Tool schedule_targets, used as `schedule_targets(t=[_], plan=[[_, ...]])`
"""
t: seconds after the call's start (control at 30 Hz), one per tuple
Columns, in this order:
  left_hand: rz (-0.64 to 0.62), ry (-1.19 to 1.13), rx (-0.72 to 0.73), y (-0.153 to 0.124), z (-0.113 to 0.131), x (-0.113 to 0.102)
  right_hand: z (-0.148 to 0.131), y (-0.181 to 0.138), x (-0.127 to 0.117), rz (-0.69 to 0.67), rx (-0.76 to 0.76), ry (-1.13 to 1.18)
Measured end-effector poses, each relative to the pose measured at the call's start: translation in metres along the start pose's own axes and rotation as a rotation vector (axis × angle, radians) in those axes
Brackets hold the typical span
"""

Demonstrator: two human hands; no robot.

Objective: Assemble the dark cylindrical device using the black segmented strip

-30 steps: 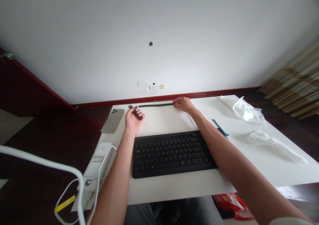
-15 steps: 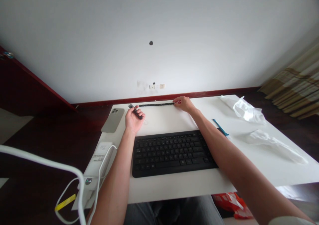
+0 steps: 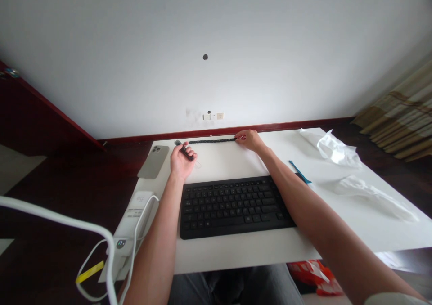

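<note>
My left hand [image 3: 183,160] is closed around a small black brush [image 3: 186,152], its bristly end poking up past the thumb. A thin wire loop [image 3: 198,164] hangs from the brush's lower end. Along the table's far edge runs a straight row of small black pieces [image 3: 212,141] that look like keycaps. At the right end of that row, my right hand [image 3: 248,140] has its fingers pinched together; what lies between the fingertips is mostly hidden. A black keyboard [image 3: 232,206] lies between my forearms, its right side covered by my right arm.
A grey phone [image 3: 154,162] lies at the back left, and a white power strip [image 3: 137,208] with a white cable [image 3: 67,219] at the left edge. On the right are a blue tool [image 3: 299,172] and two crumpled clear plastic bags [image 3: 337,150]. Behind the table stands a wall [image 3: 270,71].
Both hands keep nearly the same place and grip. The view has shifted very slightly; the row of black pieces looks unchanged.
</note>
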State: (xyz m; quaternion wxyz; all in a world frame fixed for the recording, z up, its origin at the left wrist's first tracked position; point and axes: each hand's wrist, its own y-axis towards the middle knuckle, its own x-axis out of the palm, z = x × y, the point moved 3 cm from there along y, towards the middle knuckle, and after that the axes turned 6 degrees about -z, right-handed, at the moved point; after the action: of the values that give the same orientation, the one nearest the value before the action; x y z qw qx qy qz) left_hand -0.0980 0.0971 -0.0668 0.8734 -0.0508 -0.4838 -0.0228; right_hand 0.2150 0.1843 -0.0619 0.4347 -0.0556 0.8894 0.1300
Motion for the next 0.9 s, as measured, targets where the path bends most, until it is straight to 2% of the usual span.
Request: schedule_targets(t=[0.37,0.57,0.73,0.9], plan=[[0.003,0.004,0.001,0.001,0.0,-0.001,-0.003,-0.001,-0.003,0.016,-0.028,0.017],[0.007,0.027,0.009,0.001,0.003,0.001,-0.027,-0.01,-0.028,0.133,-0.142,0.029],[-0.061,0.079,0.028,0.0,0.003,0.013,-0.059,-0.037,-0.05,0.12,-0.204,0.061],[-0.075,0.159,0.021,-0.004,0.001,0.022,-0.071,-0.088,-0.06,0.071,-0.199,0.07]])
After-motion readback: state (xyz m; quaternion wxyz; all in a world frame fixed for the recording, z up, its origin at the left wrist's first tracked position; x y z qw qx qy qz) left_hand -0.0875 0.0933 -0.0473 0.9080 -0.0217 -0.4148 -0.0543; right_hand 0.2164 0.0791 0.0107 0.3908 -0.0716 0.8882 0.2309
